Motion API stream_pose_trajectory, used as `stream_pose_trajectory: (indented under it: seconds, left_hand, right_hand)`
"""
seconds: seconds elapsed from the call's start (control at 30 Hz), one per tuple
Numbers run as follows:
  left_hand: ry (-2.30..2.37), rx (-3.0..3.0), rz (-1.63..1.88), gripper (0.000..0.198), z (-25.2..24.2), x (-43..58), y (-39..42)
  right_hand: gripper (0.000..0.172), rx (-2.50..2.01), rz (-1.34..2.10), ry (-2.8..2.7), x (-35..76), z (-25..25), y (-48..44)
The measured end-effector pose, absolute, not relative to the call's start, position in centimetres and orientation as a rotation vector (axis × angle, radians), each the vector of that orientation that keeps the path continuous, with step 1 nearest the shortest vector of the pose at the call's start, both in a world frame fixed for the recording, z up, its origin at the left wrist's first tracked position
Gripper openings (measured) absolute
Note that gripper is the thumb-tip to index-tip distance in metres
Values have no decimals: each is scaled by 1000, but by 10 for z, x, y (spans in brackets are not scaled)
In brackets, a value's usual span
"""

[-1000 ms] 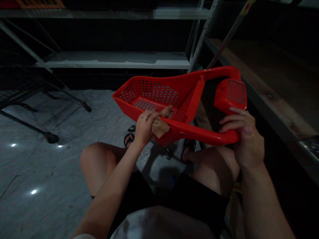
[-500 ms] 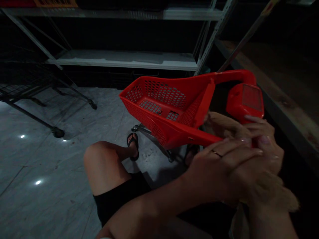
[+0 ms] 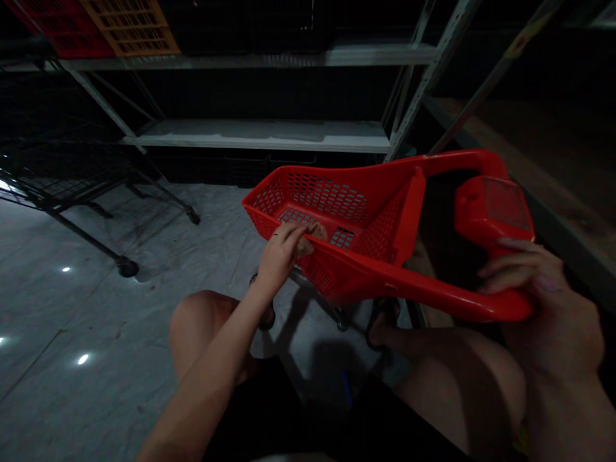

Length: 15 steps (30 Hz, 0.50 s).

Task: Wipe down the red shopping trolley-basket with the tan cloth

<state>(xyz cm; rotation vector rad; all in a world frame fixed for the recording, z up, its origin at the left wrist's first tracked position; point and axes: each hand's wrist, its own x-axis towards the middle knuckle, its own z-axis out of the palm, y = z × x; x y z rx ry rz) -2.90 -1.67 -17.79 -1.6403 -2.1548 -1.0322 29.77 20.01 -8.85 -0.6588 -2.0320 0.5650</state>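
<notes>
A red plastic shopping cart (image 3: pixel 407 221) with perforated basket walls stands in front of me. My left hand (image 3: pixel 280 251) is closed on a brownish cloth (image 3: pixel 317 231), which drapes over the basket's near rim. Part of that cloth shows inside the basket and part hangs outside. At the right end, my right hand (image 3: pixel 541 276) curls its fingers around the cart's handle (image 3: pixel 510 304), close to the boxy red piece (image 3: pixel 495 208) in the middle of it.
White metal shelving (image 3: pixel 269 138) stands behind the cart, with a red crate (image 3: pixel 67 29) and a yellow crate (image 3: pixel 132 25) above. A dark wire cart (image 3: pixel 86 237) is at left. A wooden ledge (image 3: pixel 495 141) runs along the right.
My left hand has left the handle and moved left with the cloth to the basket's near rim. My right hand stays at the handle. The view has shifted slightly.
</notes>
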Motion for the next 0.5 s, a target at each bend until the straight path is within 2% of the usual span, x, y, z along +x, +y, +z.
stream_pose_trajectory:
  seconds: [0.17, 0.27, 0.37, 0.5]
  left_hand:
    - [-2292, -1488, -1117, 56, -181, -68, -24]
    - [-2276, -1401, -1346, 65, -164, -20, -13]
    - [-2132, -1691, -1490, 72, -135, 56, 3]
    - [-1855, -2095, -1324, 56, -98, 119, 26]
  right_hand:
    - [50, -544, 776, -1891, 287, -92, 204]
    - [50, -553, 800, -1813, 277, -91, 204]
    - [48, -569, 854, -1755, 272, -90, 202]
    - [47, -567, 900, -1772, 272, -86, 203]
